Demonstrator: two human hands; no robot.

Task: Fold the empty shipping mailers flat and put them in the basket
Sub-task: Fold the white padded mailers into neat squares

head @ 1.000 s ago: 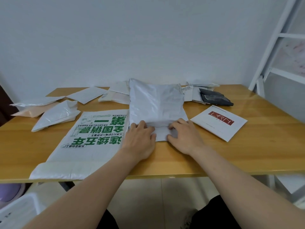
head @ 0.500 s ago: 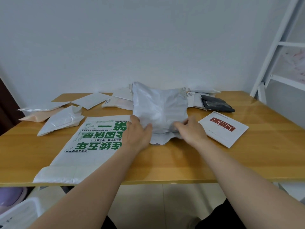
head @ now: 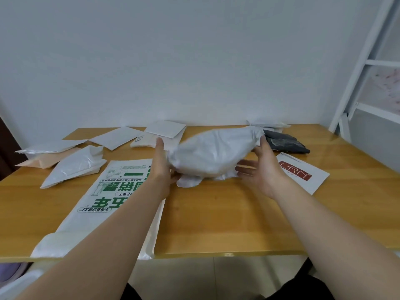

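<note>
The mailer (head: 214,154), a pale grey plastic bag, sits between the person's two hands above the far middle of the wooden table (head: 216,217). It is puffed and crumpled, and so smeared by blur that its folds and edges are hard to make out. A wrinkled corner hangs low at its near left end, and whether that corner touches the table cannot be told. The left hand (head: 161,163) stands edge-on against the mailer's left end with one finger straight up. Its thumb and palm side are hidden behind the plastic, so whether it grasps the bag or only presses it cannot be told. The right hand (head: 259,167) is released, palm turned toward the mailer's right end, fingers spread and reaching under it and thumb raised beside it. A large white bag with green print (head: 112,191) lies flat under the left forearm, its near end hanging over the table's front edge. At the left are a folded white mailer (head: 73,165) and a peach one (head: 43,162), which is partly covered. Flat white envelopes (head: 116,137) lie near the wall. To the right, a dark mailer (head: 285,144) is partly hidden behind the right hand, and a white envelope with a red logo (head: 303,176) lies just beside the wrist. A white shape (head: 13,284) in the lower left corner is cut off and too blurred to identify.
</note>
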